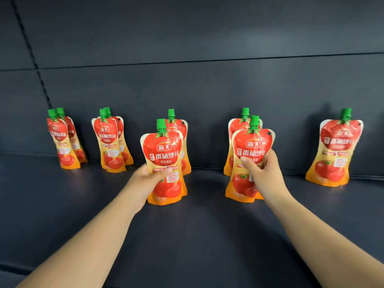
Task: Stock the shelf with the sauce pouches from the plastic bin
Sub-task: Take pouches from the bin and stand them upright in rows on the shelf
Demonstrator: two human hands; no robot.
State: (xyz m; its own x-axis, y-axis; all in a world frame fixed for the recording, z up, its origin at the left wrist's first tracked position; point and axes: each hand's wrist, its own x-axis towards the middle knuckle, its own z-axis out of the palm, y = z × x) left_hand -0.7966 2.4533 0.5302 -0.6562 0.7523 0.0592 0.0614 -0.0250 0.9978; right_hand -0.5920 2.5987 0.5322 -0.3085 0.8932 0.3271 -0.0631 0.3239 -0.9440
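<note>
- Far left, a first pair of sauce pouches stands on the dark shelf, close to the back panel. One is tucked just behind the other, green caps up and labels out, both leaning a touch.
- Next along comes the second pair, and it's the same story: the front pouch overlaps the rear one, long axes near vertical.
- Here's the left hand, reaching in from the lower left. It grips the centre pouch at the waist, with the thumb laid across the printed front and the fingers wrapped behind (out of sight).
- That pouch is upright, cap at the top and tomato label square to us. Its base is down at shelf level, but I cannot tell whether it touches.
- Just behind it, a shade to the right, the rear centre pouch stands upright near the panel.
- Across the gap, another rear pouch is mostly covered by the one in front.
- The right hand holds that front pouch by its right edge. The thumb presses the label at mid-height and the fingers curl round the back.
- It stands tall, its cap tipped slightly right, its base low by the shelf.
- Far right, well apart, the last pouch stands alone by the panel, cap up. A second cap may peek from behind it; I can't be sure.
</note>
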